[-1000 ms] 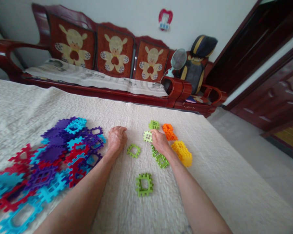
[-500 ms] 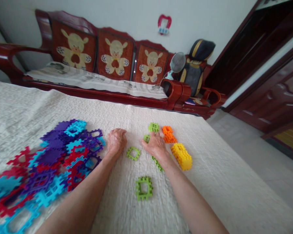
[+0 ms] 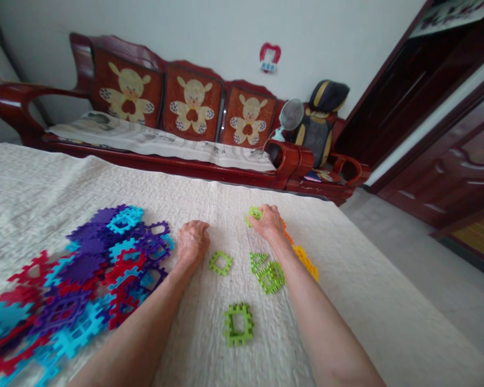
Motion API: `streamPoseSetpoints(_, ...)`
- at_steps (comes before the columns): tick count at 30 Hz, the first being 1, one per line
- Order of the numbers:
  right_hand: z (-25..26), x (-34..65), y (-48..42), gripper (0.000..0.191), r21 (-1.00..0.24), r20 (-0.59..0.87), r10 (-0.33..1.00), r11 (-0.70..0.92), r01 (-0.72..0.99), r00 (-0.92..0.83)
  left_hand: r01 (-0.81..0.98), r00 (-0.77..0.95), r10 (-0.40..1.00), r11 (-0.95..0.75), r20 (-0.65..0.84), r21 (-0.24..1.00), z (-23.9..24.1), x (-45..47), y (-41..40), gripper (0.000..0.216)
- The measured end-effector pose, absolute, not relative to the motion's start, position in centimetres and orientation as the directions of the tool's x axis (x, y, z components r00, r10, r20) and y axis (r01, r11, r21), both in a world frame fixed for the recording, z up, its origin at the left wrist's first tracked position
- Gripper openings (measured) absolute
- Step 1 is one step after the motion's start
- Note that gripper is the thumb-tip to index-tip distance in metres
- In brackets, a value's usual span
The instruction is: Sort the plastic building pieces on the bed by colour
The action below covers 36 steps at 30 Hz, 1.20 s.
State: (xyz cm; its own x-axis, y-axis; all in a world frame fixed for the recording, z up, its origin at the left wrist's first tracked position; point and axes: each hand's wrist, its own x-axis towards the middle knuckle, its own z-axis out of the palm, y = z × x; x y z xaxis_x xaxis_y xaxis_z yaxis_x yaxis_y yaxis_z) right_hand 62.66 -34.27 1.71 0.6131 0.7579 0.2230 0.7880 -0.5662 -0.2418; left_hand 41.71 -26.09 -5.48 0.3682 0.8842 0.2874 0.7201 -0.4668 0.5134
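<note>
Right hand (image 3: 269,223) touching green piece (image 3: 254,214), left hand (image 3: 193,242) near pile (image 3: 83,267)

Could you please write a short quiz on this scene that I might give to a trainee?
1. True or false: the purple pieces lie to the left of the person's left hand.
2. Choose one: what colour is the piece at the thumb of the right hand?
A) red
B) green
C) purple
3. Count: how many cushions with an animal on them show along the back of the sofa?

Key:
1. True
2. B, green
3. Three
</note>
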Motion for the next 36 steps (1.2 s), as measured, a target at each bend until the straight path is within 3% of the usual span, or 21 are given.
streamPoseSetpoints(7, 1.5, 64.1, -33.6, 0.046, -0.226, 0.167, 0.766, -0.583, 0.780, 0.621, 0.727, 0.356, 0.890, -0.456, 0.286, 0.513, -5.2, 41.7, -26.3, 0.036)
streamPoseSetpoints(10, 1.7, 63.5, -34.4, 0.048, -0.289, 0.251, 0.757, -0.537, 0.793, 0.604, 0.725, 0.359, 0.889, -0.457, 0.284, 0.516, -5.1, 41.7, -26.3, 0.036)
streamPoseSetpoints(13, 1.5, 61.6, -35.9, 0.036, -0.337, 0.322, 0.798, -0.406, 0.849, 0.509, 0.719, 0.360, 0.888, -0.459, 0.285, 0.523, -5.2, 41.7, -26.3, 0.036)
streamPoseSetpoints(16, 0.8, 58.6, -37.6, 0.027, -0.400, 0.206, 0.914, -0.247, 0.883, 0.349, 0.717, 0.353, 0.891, -0.454, 0.285, 0.529, -5.2, 41.7, -26.2, 0.037)
streamPoseSetpoints(20, 0.3, 55.2, -39.6, 0.043, -0.465, 0.024, 0.989, -0.116, 0.878, 0.143, 0.719, 0.354, 0.891, -0.453, 0.284, 0.526, -5.2, 41.7, -26.2, 0.038)
streamPoseSetpoints(26, 0.0, 53.2, -40.3, 0.057, -0.397, -0.033, 0.998, -0.064, 0.916, 0.055, 0.720, 0.359, 0.890, -0.456, 0.281, 0.524, -5.2, 41.7, -26.1, 0.037)
streamPoseSetpoints(30, -0.2, 53.1, -40.1, 0.051, -0.373, -0.007, 1.000, -0.030, 0.927, 0.029, 0.721, 0.361, 0.890, -0.457, 0.280, 0.521, -5.4, 41.7, -26.0, 0.037)
streamPoseSetpoints(36, -0.6, 56.1, -39.3, 0.059, -0.333, 0.124, 0.991, -0.013, 0.943, 0.058, 0.731, 0.362, 0.892, -0.452, 0.270, 0.511, -5.4, 41.7, -26.0, 0.035)
